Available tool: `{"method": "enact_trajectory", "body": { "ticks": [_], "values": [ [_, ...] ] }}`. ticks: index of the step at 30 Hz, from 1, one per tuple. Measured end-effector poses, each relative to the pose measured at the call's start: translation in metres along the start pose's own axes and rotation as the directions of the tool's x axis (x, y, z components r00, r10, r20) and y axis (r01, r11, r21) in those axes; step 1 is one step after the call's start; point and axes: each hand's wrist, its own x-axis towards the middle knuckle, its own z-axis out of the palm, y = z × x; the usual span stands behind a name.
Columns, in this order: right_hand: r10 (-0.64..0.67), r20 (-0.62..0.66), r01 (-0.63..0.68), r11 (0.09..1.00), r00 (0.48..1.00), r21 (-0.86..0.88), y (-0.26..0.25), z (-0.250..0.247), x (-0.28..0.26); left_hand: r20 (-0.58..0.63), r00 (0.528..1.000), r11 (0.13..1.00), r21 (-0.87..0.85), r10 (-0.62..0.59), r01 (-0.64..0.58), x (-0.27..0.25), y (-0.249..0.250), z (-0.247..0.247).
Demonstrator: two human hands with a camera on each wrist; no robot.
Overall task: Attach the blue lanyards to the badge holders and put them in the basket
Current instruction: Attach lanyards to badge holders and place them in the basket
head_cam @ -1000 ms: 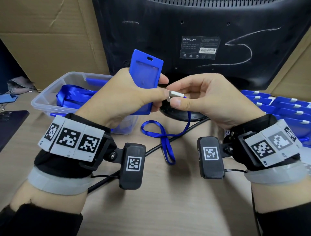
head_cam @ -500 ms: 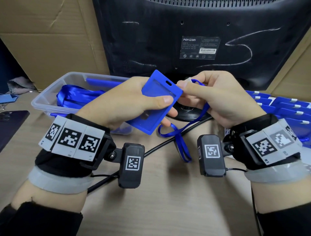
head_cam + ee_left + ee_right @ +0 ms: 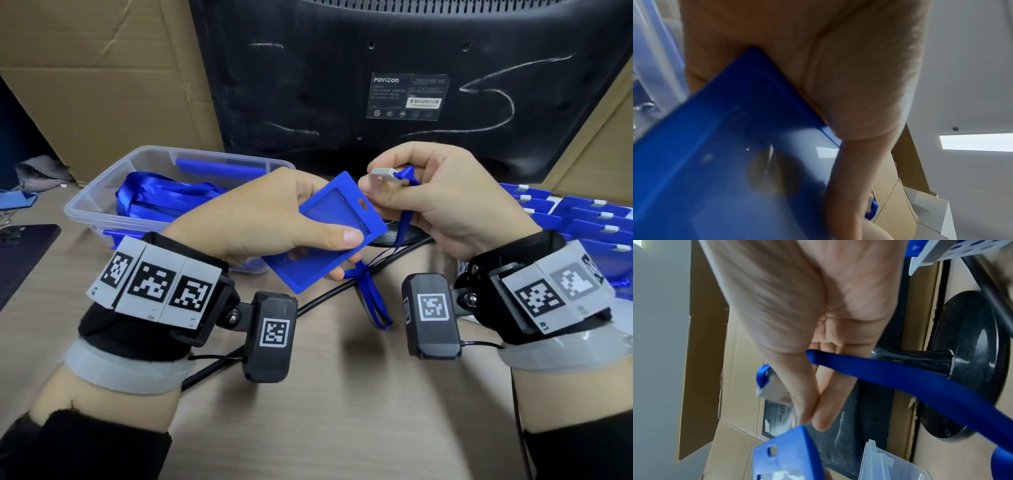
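My left hand (image 3: 274, 219) grips a blue badge holder (image 3: 329, 233) (image 3: 715, 162) by its lower half, thumb across its face, tilted with the slotted end toward the right. My right hand (image 3: 442, 202) (image 3: 801, 337) pinches the silver clip (image 3: 383, 173) (image 3: 772, 389) of a blue lanyard (image 3: 373, 298) (image 3: 900, 374) just above the holder's slot (image 3: 363, 202) (image 3: 771, 449). The lanyard's strap runs through the right fist and its loop hangs down to the table. A clear plastic basket (image 3: 102, 195) at the back left holds several blue lanyards with holders.
A black monitor (image 3: 411, 78) stands behind the hands, its round base (image 3: 972, 366) under them. A black cable (image 3: 325, 301) crosses the table. Several blue badge holders (image 3: 589, 222) lie at the right. Cardboard (image 3: 102, 85) lines the back. A dark phone (image 3: 20, 253) lies far left.
The left hand tilted the holder from upright to slanting and lowered it. The right hand lifted the clip from beside the holder to just above its slotted end.
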Motion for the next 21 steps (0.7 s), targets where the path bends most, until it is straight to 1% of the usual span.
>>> {"method": "enact_trajectory", "body": {
  "ticks": [4, 9, 14, 21],
  "values": [
    [-0.002, -0.014, 0.002, 1.0, 1.0, -0.01, -0.0012, 0.0016, -0.0012, -0.029, 1.0, 1.0, -0.01, 0.002, -0.003, -0.0004, 0.0013, -0.0001],
    [0.015, 0.008, -0.014, 0.999, 1.0, -0.043, -0.0033, 0.0016, -0.0022, -0.03, 1.0, 0.999, -0.043, 0.009, -0.01, -0.0005, 0.0013, 0.0004],
    [0.024, 0.076, -0.023, 0.999, 0.997, -0.022, -0.0018, 0.0007, -0.0003, -0.041, 0.999, 0.998, -0.057, 0.018, -0.02, -0.0004, 0.0011, 0.0004],
    [0.058, 0.018, -0.057, 0.998, 0.998, -0.037, 0.0015, -0.0045, 0.0048, -0.056, 0.998, 0.998, -0.05, 0.021, -0.024, 0.0002, -0.0009, -0.001]
  ]
}}
